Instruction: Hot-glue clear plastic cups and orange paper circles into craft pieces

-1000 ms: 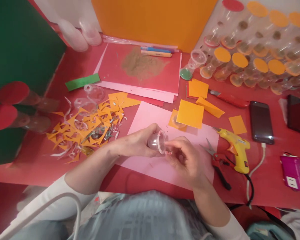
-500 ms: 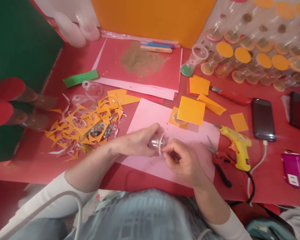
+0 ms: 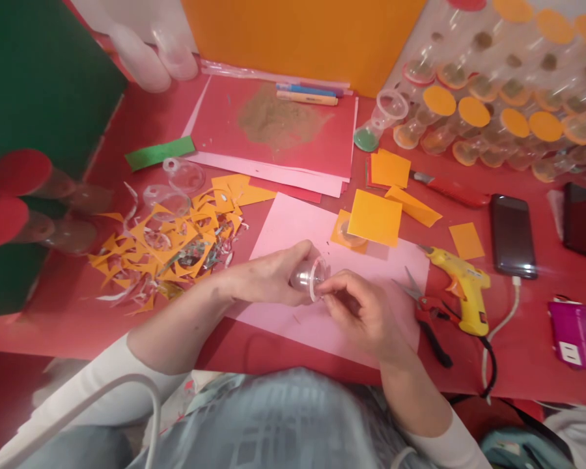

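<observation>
My left hand [image 3: 273, 277] is wrapped round a clear plastic bottle top [image 3: 306, 279], its wide round rim facing right. The fingertips of my right hand [image 3: 359, 309] are drawn together at the lower edge of that rim. Whether anything small lies between them cannot be seen. Both hands are above a pink sheet [image 3: 273, 326]. Just beyond them, an orange paper square [image 3: 375, 217] lies over another orange piece [image 3: 339, 236] with a clear round plastic part on it.
Orange paper scraps [image 3: 176, 241] are heaped at left. To the right lie scissors [image 3: 424, 309], a yellow glue gun [image 3: 461, 280], a red cutter [image 3: 456, 190] and a phone [image 3: 514, 234]. Sand [image 3: 278, 117] is on a red sheet behind; joined bottle tops [image 3: 473, 112] stand back right.
My right thumb and fingers have shifted slightly at the rim, the thumb drawing a little away from it. My left hand still holds the bottle top in the same place.
</observation>
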`<state>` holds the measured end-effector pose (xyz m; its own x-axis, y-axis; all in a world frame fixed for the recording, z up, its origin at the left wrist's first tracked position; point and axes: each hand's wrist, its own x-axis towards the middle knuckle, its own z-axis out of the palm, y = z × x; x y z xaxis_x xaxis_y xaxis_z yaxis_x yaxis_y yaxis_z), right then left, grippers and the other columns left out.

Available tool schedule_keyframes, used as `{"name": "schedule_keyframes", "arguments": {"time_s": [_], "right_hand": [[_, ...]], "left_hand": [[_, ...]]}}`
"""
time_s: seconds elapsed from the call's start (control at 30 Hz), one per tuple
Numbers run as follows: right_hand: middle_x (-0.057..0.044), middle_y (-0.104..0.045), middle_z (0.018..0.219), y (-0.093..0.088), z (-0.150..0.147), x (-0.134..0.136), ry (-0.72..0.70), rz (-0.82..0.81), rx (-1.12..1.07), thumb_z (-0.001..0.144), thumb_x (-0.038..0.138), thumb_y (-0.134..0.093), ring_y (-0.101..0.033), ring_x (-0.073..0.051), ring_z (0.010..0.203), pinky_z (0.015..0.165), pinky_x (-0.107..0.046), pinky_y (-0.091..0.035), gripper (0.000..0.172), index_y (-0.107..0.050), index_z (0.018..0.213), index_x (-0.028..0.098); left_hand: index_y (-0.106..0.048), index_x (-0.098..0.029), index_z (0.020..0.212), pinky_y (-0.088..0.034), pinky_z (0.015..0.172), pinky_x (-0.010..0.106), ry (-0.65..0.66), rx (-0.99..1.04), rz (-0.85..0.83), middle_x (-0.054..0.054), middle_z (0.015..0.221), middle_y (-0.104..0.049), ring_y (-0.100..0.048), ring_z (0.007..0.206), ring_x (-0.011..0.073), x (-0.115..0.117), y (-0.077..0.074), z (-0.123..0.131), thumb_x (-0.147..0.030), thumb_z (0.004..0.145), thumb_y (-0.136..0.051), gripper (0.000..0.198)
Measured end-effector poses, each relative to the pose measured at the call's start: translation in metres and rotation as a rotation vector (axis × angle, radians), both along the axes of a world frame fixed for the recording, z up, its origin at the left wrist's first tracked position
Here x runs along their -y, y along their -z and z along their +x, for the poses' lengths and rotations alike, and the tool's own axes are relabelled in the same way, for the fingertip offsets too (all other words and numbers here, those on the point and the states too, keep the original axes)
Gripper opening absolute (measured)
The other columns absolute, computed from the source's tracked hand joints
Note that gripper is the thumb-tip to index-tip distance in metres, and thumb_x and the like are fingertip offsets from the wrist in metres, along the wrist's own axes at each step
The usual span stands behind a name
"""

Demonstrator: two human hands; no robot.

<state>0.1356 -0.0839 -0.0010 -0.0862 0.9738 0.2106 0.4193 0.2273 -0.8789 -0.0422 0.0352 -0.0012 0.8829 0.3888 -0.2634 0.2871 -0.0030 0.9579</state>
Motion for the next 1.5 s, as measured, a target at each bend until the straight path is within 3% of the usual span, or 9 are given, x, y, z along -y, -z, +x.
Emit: {"name": "schedule_keyframes", "arguments": {"time_s": [0.27, 0.53, 0.8, 1.0, 1.23, 1.5], "right_hand": [[0.002, -0.063, 0.073, 0.003, -0.002, -0.002, -0.037, 0.09, 0.087, 0.09, 0.006, -0.052, -0.063, -0.013, 0.066, 0.057, -0.021, -0.051, 0.019, -0.052, 0.087, 0.024], [0.005, -0.058, 0.064, 0.008, -0.011, 0.002, 0.144, 0.22, 0.281, 0.085, 0.005, -0.052, -0.053, -0.009, 0.049, 0.046, -0.018, -0.043, 0.021, -0.046, 0.082, 0.025], [0.005, -0.058, 0.063, 0.009, -0.013, 0.003, 0.186, 0.086, 0.2, 0.083, 0.01, -0.051, -0.056, -0.01, 0.049, 0.047, -0.018, -0.045, 0.016, -0.048, 0.079, 0.024], [0.004, -0.064, 0.071, 0.0, -0.007, 0.0, 0.126, -0.033, -0.003, 0.088, 0.012, -0.054, -0.059, -0.01, 0.055, 0.049, -0.018, -0.047, 0.013, -0.057, 0.086, 0.024], [-0.002, -0.063, 0.087, 0.001, -0.002, 0.001, 0.01, 0.101, 0.039, 0.095, 0.01, -0.056, -0.065, -0.015, 0.077, 0.061, -0.024, -0.054, 0.016, -0.063, 0.097, 0.025], [-0.003, -0.066, 0.098, 0.003, 0.004, 0.003, -0.115, 0.041, 0.052, 0.095, 0.006, -0.055, -0.068, -0.017, 0.091, 0.081, -0.03, -0.057, 0.02, -0.06, 0.097, 0.025]], "left_hand": [[-0.041, -0.022, 0.089, -0.036, 0.055, 0.022, -0.001, -0.055, 0.044, -0.007, 0.074, -0.049, -0.043, 0.063, 0.0091, 0.001, 0.0, 0.001, -0.023, 0.071, -0.065, 0.03], [-0.042, -0.021, 0.094, -0.034, 0.055, 0.023, -0.02, -0.022, -0.02, -0.006, 0.08, -0.05, -0.043, 0.065, 0.0093, 0.002, 0.001, 0.003, -0.027, 0.073, -0.065, 0.031], [-0.042, -0.021, 0.092, -0.035, 0.055, 0.021, -0.006, 0.026, -0.033, -0.008, 0.077, -0.047, -0.041, 0.064, 0.008, 0.001, 0.002, 0.002, -0.023, 0.072, -0.064, 0.03], [-0.042, -0.021, 0.093, -0.04, 0.059, 0.023, -0.028, -0.002, -0.046, -0.005, 0.082, -0.052, -0.048, 0.068, 0.0101, 0.001, 0.001, 0.001, -0.033, 0.074, -0.067, 0.033], [-0.04, -0.022, 0.089, -0.035, 0.054, 0.022, -0.034, -0.034, 0.035, -0.008, 0.072, -0.048, -0.043, 0.061, 0.0085, 0.002, -0.004, 0.002, -0.027, 0.072, -0.064, 0.03], [-0.037, -0.023, 0.086, -0.033, 0.052, 0.021, 0.031, -0.017, 0.061, -0.01, 0.066, -0.046, -0.041, 0.056, 0.0074, 0.002, -0.004, -0.001, -0.02, 0.07, -0.061, 0.03]]}}
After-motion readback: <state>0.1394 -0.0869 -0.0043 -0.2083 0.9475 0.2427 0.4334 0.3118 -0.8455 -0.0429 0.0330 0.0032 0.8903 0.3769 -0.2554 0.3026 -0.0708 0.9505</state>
